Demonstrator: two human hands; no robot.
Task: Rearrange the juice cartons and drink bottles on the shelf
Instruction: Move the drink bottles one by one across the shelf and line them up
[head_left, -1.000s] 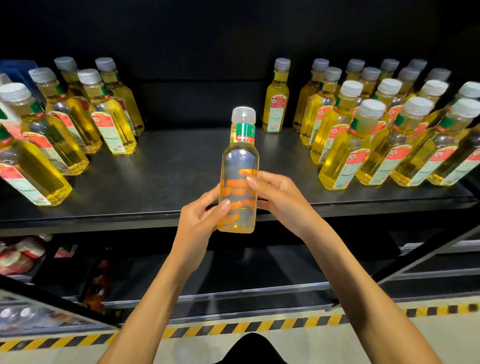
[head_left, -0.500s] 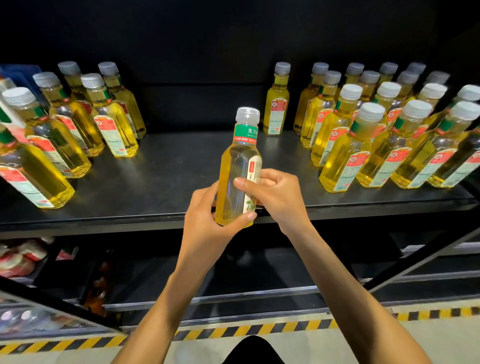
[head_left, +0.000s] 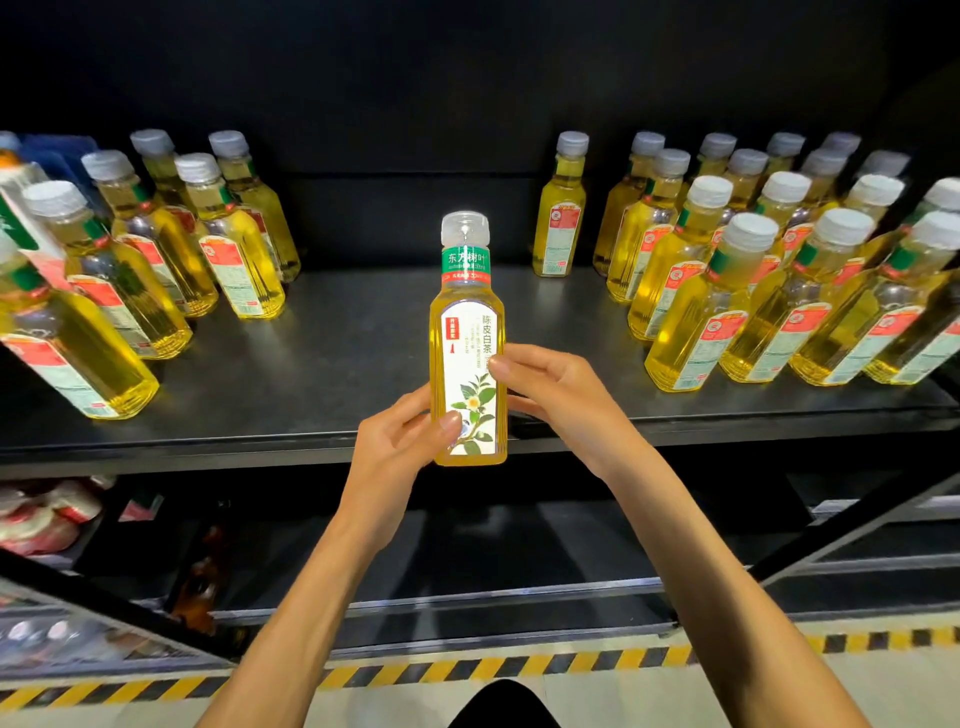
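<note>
A yellow tea bottle (head_left: 466, 332) with a clear cap and a white flower label is held upright in front of the dark shelf (head_left: 337, 364), its label facing me. My left hand (head_left: 402, 441) grips its lower left side, thumb on the label. My right hand (head_left: 558, 400) holds its right side with fingertips on the label edge. Several matching bottles stand on the shelf in a left group (head_left: 171, 249) and a right group (head_left: 769, 280). One single bottle (head_left: 561, 208) stands at the back centre.
A white and green carton (head_left: 21, 228) shows at the far left edge among the bottles. Below the shelf lie lower racks with red and white packs (head_left: 41, 519). A yellow-black striped line (head_left: 467, 670) marks the floor edge.
The bottle has been turned in my hands: first its back showed, then its side, now the front label faces me. Both hands shifted their grip slightly while it stayed in the same place.
</note>
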